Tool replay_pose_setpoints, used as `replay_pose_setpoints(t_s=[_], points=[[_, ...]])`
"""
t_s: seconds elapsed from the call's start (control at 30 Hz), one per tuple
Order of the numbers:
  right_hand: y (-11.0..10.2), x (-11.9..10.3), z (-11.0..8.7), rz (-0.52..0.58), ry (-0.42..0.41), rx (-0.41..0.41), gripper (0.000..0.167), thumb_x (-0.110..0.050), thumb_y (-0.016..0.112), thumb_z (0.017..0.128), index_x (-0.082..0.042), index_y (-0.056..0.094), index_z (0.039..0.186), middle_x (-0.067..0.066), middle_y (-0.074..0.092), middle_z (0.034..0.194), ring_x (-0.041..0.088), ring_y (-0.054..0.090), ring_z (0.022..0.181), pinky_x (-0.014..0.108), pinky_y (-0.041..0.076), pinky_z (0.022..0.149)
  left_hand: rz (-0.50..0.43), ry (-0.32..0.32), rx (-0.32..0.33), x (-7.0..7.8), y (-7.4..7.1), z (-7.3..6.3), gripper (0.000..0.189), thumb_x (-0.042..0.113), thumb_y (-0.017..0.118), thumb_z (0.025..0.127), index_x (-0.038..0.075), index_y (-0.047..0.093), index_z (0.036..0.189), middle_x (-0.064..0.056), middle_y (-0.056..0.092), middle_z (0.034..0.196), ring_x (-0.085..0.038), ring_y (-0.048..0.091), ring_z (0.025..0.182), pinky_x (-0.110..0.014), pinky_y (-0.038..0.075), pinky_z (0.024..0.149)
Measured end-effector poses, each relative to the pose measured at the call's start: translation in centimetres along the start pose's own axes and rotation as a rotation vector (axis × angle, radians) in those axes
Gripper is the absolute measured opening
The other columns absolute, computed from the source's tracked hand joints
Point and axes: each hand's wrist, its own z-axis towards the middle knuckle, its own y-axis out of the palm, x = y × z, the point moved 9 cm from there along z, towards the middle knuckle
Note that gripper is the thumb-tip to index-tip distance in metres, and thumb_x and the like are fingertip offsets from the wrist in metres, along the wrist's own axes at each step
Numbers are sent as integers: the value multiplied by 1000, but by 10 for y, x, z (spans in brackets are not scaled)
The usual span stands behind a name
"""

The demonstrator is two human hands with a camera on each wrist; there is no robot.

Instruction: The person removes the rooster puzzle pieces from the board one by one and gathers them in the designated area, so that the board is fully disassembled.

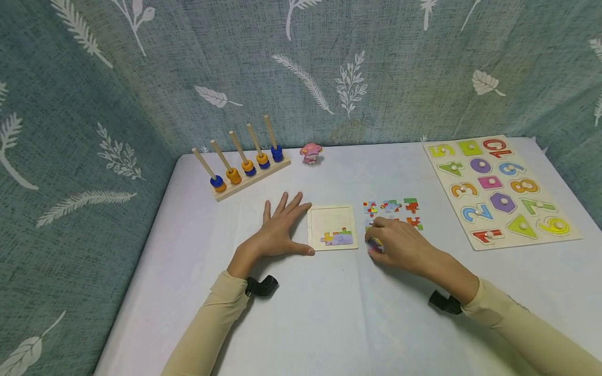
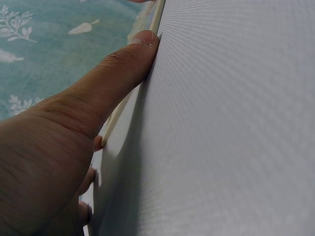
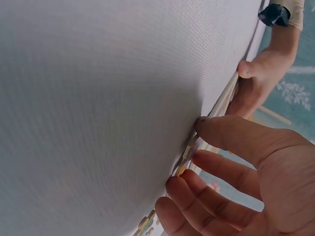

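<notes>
A square wooden puzzle tray (image 1: 329, 207) lies on the white table, with a few joined jigsaw pieces (image 1: 339, 238) along its lower right. My left hand (image 1: 277, 234) is spread with straight fingers at the tray's left side. Its thumb (image 2: 130, 61) touches the tray's edge in the left wrist view. To the right of the tray, my right hand (image 1: 400, 244) pinches a colourful puzzle piece (image 1: 374, 244) between thumb and fingers, low at the tabletop. Several loose puzzle pieces (image 1: 391, 206) lie in rows just beyond that hand, partly hidden by it.
A wooden peg stand (image 1: 254, 180) with blue and orange rings stands at the back left. Near it sits a small pink figurine (image 1: 311, 153). At the right lies a number-and-shape knob board (image 1: 505, 190). A patterned green cloth (image 1: 301, 73) hangs behind the table.
</notes>
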Motion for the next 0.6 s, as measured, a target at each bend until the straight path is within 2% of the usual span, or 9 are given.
replay_pose_setpoints(t_s=[0.37, 0.6], points=[[1, -2, 2, -7, -26, -25, 17, -11, 84, 78, -9, 75, 92, -2, 56, 80, 9, 46, 64, 27, 40, 56, -3, -2, 2, -1, -1, -1, 113, 64, 82, 70, 24, 26, 160, 0, 1, 168, -29, -13, 151, -60, -19, 111], [0, -1, 1, -31, -17, -15, 21, -10, 85, 76, -8, 74, 94, -1, 56, 82, 11, 47, 67, 28, 41, 57, -20, 20, 13, 0, -1, -2, 113, 63, 83, 70, 23, 27, 160, -2, 2, 168, -30, -12, 151, -61, -19, 110]])
